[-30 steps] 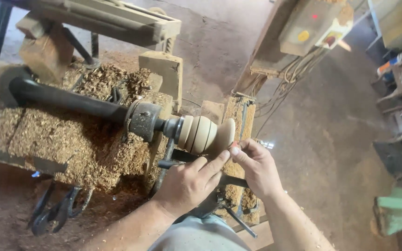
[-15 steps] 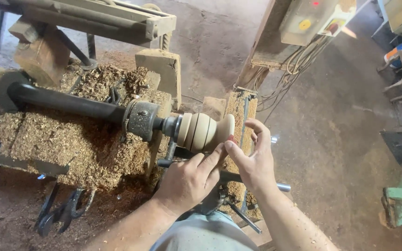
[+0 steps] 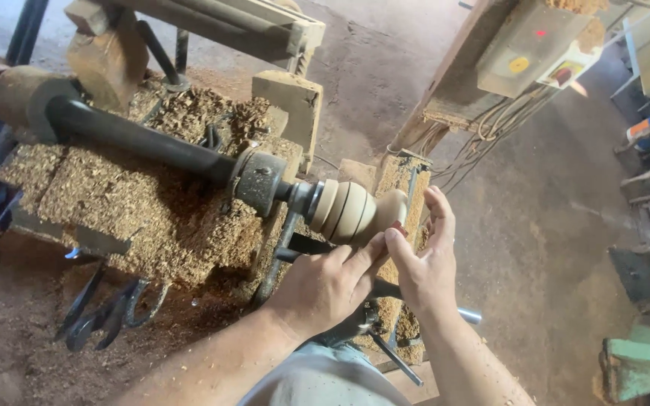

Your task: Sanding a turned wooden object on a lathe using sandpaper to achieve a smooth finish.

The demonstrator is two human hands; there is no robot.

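Both hands (image 3: 374, 282) (two) seemingly on one workpiece (image 3: 355, 212)

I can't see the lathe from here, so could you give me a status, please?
Left hand and right hand at the turned wooden piece, fingertips touching it. Nothing in the way.
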